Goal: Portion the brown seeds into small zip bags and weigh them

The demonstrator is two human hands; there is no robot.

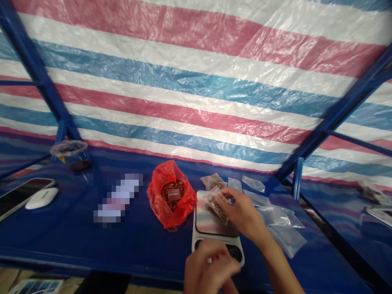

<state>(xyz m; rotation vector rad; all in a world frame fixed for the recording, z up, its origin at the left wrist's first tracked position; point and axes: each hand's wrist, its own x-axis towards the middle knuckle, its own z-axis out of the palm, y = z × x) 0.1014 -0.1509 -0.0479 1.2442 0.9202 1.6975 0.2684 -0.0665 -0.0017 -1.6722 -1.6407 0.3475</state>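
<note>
A kitchen scale with a pale body and dark display lies on the blue table. Over its plate, my right hand grips a small clear zip bag with brown pieces inside. My left hand is in front of the scale, overlapping its front edge, its curled fingers smeared by motion. A small pale spot shows by these fingers; what it is I cannot make out. Left of the scale stands an open red plastic bag of brown nut-like pieces, with a small clear cup lying on top.
Behind the scale lies another filled zip bag. Several flat zip bags spread to the right. On the left are a phone, a white case, a clear tub and a blurred-out item. Blue bars and striped sheeting stand behind.
</note>
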